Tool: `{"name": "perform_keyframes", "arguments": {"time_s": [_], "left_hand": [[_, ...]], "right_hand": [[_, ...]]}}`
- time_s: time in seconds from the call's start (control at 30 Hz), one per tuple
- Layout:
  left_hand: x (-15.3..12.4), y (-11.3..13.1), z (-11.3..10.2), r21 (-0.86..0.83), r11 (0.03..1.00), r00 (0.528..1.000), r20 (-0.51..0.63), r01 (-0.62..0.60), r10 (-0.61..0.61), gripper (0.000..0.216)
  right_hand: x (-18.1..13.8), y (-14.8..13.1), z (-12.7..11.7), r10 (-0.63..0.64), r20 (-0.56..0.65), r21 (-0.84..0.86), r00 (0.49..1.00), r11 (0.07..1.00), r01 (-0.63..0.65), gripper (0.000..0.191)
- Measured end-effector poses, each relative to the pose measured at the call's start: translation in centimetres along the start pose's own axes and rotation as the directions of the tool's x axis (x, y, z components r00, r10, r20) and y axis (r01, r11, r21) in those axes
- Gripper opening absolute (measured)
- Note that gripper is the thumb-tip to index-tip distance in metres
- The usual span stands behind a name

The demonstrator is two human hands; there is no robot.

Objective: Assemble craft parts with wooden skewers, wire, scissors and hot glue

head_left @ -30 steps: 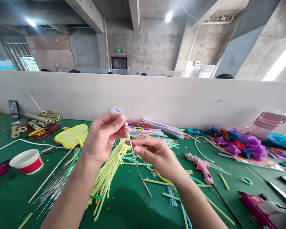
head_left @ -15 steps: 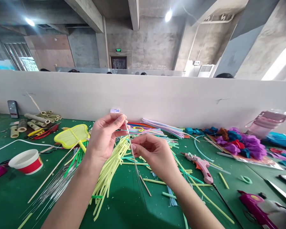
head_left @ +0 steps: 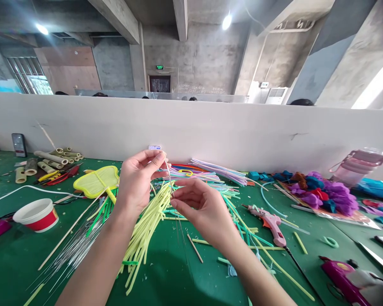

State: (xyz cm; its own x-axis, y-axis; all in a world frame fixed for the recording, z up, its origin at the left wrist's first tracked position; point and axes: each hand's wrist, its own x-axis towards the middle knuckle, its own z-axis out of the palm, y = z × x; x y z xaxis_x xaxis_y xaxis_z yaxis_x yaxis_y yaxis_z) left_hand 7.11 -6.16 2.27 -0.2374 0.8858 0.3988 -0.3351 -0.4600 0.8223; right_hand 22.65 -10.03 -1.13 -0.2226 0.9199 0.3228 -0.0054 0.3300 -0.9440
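Note:
My left hand (head_left: 137, 180) pinches the top of a thin strand of wires (head_left: 168, 171) between thumb and forefinger, above the table. The strand's upper part looks pale, as if wrapped. Lower down, my right hand (head_left: 201, 204) has its thumb and fingertips closed around the same strand. Fine dark ends of the wires fan out below my right hand and blur against the green surface. Behind and beneath the hands lies a bundle of yellow-green fuzzy stems (head_left: 147, 238). To its left are loose silvery wires (head_left: 78, 250).
A yellow butterfly-shaped piece (head_left: 97, 182), a paper cup (head_left: 36, 216) and bamboo tubes (head_left: 52, 159) sit left. Rightward lie a pink glue gun (head_left: 270, 221), purple petals (head_left: 338, 195) and a pink bottle (head_left: 359, 165). A white partition (head_left: 210, 127) stands behind the table.
My right hand has shifted slightly left and up along the strand, its fingers a little more spread. The loose wire ends below have swung. My left hand keeps its pinch.

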Motion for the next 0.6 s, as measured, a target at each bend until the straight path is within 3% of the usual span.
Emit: {"name": "perform_keyframes", "arguments": {"time_s": [0.33,0.6], "left_hand": [[0.9,-1.6,0.1,0.012,1.0,0.999,-0.044,0.012,-0.012,0.029],[1.2,-2.1,-0.1,-0.013,1.0,0.998,-0.053,0.015,-0.016,0.029]], "right_hand": [[0.3,2.6,1.6,-0.262,-0.087,-0.317,0.961,0.922,0.222,0.054],[0.7,4.1,1.7,-0.449,0.03,-0.472,0.893,0.781,0.409,0.062]]}}
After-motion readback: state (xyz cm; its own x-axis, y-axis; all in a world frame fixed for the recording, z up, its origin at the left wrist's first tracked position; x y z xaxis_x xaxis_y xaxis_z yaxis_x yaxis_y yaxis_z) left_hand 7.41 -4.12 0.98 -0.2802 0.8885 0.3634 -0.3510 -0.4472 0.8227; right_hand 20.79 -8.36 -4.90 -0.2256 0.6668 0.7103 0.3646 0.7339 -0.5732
